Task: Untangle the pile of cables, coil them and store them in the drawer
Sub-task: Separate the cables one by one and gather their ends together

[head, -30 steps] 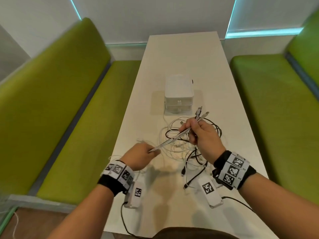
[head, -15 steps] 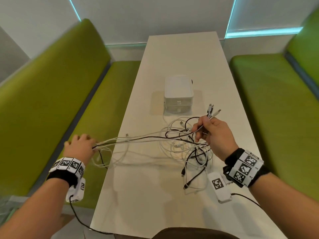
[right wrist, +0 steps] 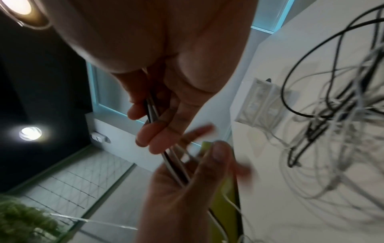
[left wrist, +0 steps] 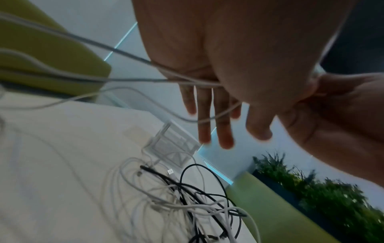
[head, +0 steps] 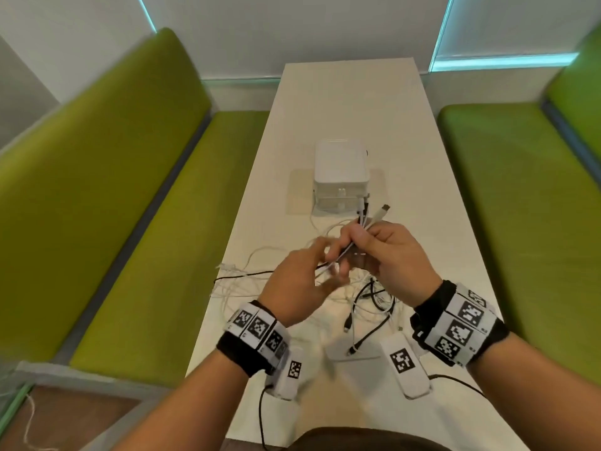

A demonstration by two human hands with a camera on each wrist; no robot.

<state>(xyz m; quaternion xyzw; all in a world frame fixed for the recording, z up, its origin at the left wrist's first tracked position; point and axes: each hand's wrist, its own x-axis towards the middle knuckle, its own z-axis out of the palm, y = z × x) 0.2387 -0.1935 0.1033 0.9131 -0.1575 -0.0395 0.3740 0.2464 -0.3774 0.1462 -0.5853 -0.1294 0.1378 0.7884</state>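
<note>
In my right hand (head: 395,255) I pinch a small bundle of cable ends (head: 367,222), white ones with one black among them, their plugs sticking up past my fingers toward the drawer unit. The strands of that bundle run down across my left hand (head: 300,284), whose fingers lie spread and fairly straight under them. Below my hands the cable pile (head: 367,301) lies on the counter (head: 351,102), white and black leads looped over each other in a loose tangle. Just beyond it stands the small white drawer unit (head: 340,175), its drawers closed.
</note>
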